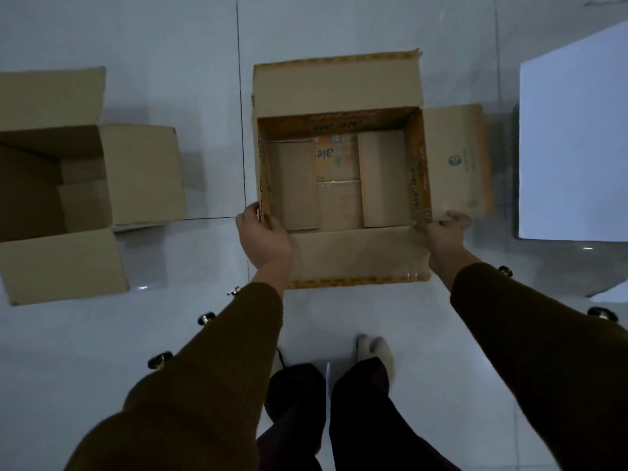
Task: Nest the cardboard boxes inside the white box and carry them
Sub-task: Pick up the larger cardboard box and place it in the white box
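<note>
Head-worn view, straight down, close.

Two open brown cardboard boxes stand on the pale tiled floor (190,334): the printed brown cardboard box with orange edging (339,96) in the middle and the plain brown cardboard box (142,171) at the left. One white box (574,147) shows at the right edge. Two hands appear, the left hand (263,237) and the right hand (445,237), and two feet in pale socks (377,351).

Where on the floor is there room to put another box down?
Bare floor lies between the plain cardboard box and the printed cardboard box, and beyond both. The gap between the printed box's side flap and the white box is tight. Both hands grip the printed box's near corners.
</note>
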